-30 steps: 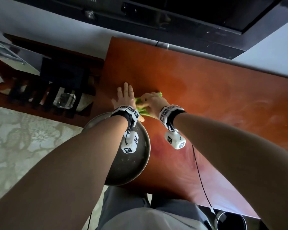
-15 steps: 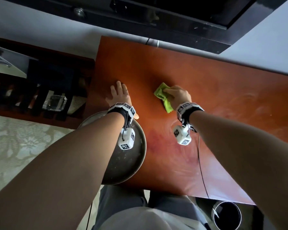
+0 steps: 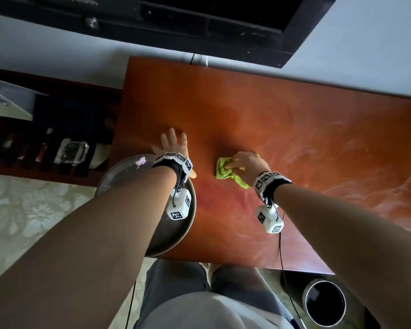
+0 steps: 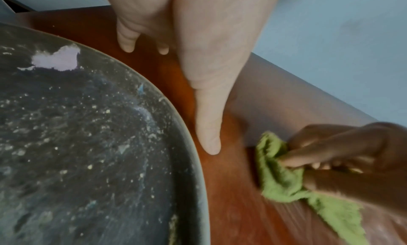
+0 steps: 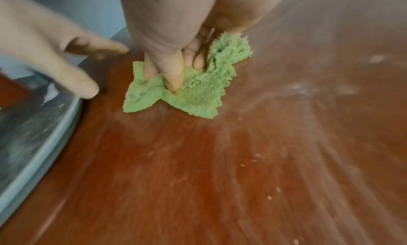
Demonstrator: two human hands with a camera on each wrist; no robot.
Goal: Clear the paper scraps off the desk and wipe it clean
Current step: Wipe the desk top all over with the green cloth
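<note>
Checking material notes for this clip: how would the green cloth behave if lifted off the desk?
The green cloth bunches into folds under the right hand, so it would probably hang limp. Its fluffy pile suggests it is light and likely grips the desk rather than sliding.

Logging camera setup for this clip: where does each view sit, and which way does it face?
Head: on the head, looking down at the desk; both forearms, lap.
Left wrist: along the left hand, flat beside the metal basin.
Right wrist: along the right hand gripping the green cloth.
All three show the cloth and basin.
</note>
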